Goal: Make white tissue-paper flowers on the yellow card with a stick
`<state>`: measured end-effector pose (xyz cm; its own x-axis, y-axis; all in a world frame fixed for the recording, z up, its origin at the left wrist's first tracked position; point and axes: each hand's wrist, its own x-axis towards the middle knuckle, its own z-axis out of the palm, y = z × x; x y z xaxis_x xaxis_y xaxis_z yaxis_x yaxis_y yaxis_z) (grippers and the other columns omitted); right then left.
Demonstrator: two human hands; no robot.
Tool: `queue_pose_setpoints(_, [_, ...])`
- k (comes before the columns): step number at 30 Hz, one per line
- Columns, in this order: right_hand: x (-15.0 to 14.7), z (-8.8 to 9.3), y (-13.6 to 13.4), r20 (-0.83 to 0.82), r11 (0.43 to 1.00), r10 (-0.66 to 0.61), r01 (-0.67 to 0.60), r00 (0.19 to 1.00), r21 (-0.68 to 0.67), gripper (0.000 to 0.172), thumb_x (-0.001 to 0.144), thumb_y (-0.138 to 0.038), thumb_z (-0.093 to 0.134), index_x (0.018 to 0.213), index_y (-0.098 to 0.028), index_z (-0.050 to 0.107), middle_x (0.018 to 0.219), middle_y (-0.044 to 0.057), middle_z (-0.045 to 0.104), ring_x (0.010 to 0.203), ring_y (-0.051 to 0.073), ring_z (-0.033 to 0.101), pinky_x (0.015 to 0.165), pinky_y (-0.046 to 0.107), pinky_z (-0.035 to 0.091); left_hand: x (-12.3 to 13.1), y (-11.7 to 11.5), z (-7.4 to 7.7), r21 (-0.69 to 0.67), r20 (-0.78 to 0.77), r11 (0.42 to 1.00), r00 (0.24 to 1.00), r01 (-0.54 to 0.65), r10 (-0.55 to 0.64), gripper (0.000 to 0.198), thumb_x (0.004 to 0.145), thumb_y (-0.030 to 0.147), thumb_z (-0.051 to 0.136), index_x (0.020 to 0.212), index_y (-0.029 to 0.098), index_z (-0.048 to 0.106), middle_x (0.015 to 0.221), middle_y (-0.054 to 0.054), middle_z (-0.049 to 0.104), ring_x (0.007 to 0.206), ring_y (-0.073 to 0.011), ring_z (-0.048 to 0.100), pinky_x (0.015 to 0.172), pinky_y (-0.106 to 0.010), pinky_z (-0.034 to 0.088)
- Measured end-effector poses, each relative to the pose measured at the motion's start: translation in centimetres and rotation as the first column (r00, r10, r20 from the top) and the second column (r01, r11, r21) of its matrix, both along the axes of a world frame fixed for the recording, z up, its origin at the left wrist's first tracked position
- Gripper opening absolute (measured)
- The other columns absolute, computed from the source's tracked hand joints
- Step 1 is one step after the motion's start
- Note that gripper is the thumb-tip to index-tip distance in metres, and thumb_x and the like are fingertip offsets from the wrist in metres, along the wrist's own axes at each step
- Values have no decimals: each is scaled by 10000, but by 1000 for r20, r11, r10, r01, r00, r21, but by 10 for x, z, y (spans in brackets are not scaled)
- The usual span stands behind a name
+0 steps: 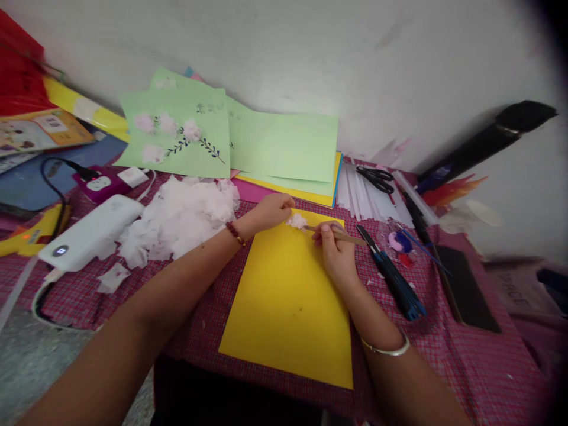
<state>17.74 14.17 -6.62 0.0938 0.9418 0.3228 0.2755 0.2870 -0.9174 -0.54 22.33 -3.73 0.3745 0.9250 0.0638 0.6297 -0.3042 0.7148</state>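
Note:
A yellow sheet of paper [290, 302] lies on the checked tablecloth in front of me. Near its top edge sits a small ruffled clump of white tissue paper [297, 220]. My left hand [276, 212] is closed, its fingertips curled together just beside the clump; what they pinch, if anything, is hidden. My right hand [338, 248] grips a thin wooden stick [350, 238], whose dark tip points left and meets or nearly meets the clump. Left of my left forearm is a big heap of torn white tissue paper [181, 216].
Green sheets with tissue flowers [177, 127] lean against the wall. On the right lie a utility knife [394, 278], black scissors [376, 177] and white strips [366, 198]. A white power bank [93, 231], purple socket [100, 183] and yellow glue gun [33, 234] stand left.

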Motion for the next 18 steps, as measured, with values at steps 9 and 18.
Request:
queue_pose_setpoints(9, [5,1,-1,-314,993,-92,62,945,-103,264,885,-403,535,728,-200,596,575,-19,553,506,131,521,501,277,403,-23,-1,55,-232,661,966,709,-117,244,107,801,225,576,818,125,609,717,-14,641,625,-60,564,612,-171,444])
queue_pose_setpoints(18, [-14,7,-13,-241,979,154,-181,958,-96,252,880,-441,560,817,-213,646,730,22,605,626,149,584,585,305,484,-30,-19,90,-346,789,936,561,65,253,147,834,289,562,821,144,576,663,23,599,594,-44,553,631,-175,452])
